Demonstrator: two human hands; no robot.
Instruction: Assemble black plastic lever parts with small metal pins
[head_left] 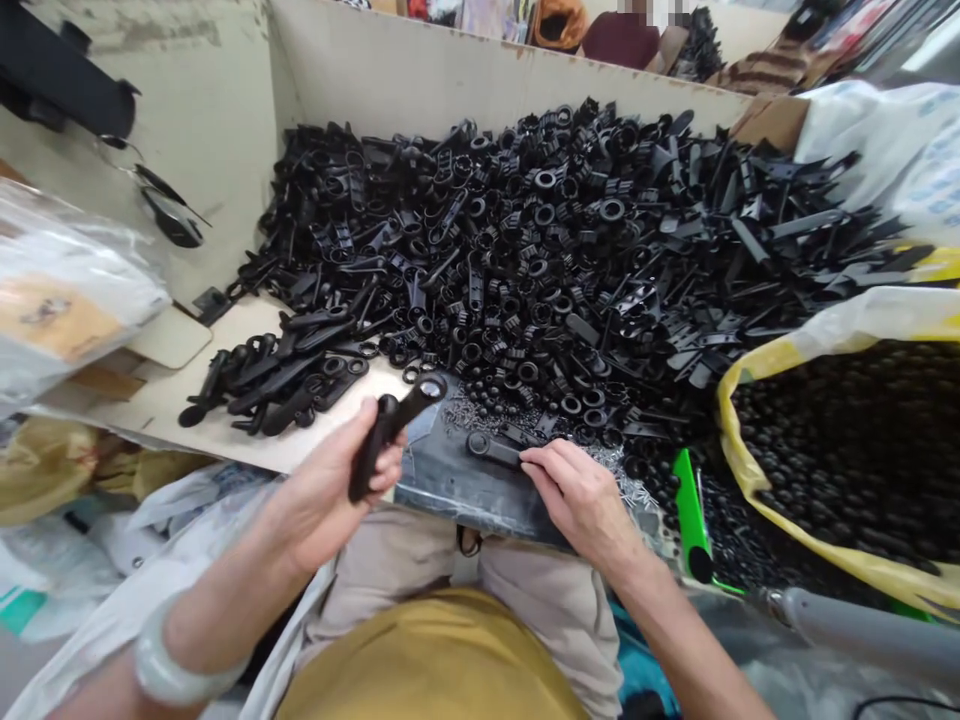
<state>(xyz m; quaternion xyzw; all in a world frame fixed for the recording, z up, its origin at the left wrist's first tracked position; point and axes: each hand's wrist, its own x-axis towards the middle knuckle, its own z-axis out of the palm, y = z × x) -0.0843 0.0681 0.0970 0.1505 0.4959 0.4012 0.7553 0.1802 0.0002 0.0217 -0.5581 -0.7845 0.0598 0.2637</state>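
My left hand (365, 462) is closed around black plastic handle-like parts (409, 405), one of which ends in a ring with a pale centre. Their lower ends stick out below my fingers. With thumb and fingertips, my right hand (577, 490) pinches the end of a flat black plastic arm with a round end (491, 447), low over the dark work board (465, 490). Small silver pins (634, 488) lie beside my right fingers. Left of my left hand, a row of similar long black parts (292, 380) rests on the pale board.
A big heap of black plastic pieces (510, 240) fills the table behind my hands. To the right stands a yellow-rimmed bag (739, 430) full of small black balls. A bright green tool (691, 510) lies near it. Pale panels (480, 75) wall the back; another person sits beyond.
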